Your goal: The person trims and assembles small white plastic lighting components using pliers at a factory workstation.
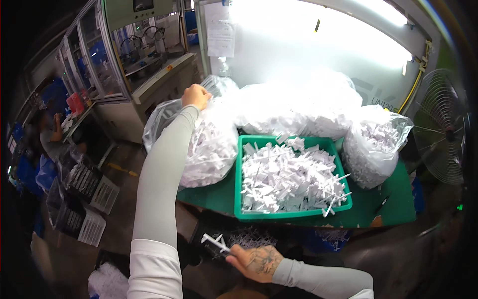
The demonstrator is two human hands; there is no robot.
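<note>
My left hand point(196, 96) is stretched out over a clear plastic bag point(206, 149) full of small white plastic parts. Its fingers are curled together at the bag's upper edge, and whatever they hold is hidden. Low in front of the table, my right hand point(256, 261) grips a slim white plastic piece point(215, 242) with short side prongs between thumb and fingers. Beneath and beyond that hand, white pieces point(251, 237) lie in a dark container. A green tray point(294, 216) heaped with white plastic parts point(289, 174) stands on the table, to the right of the bag.
More filled bags point(298, 107) line the back of the green table point(393, 199), with an open one point(373, 144) at the right. A wire-guarded fan point(440, 127) stands far right. Leftward are a machine point(144, 65), crates point(89, 226) and a seated person point(50, 134).
</note>
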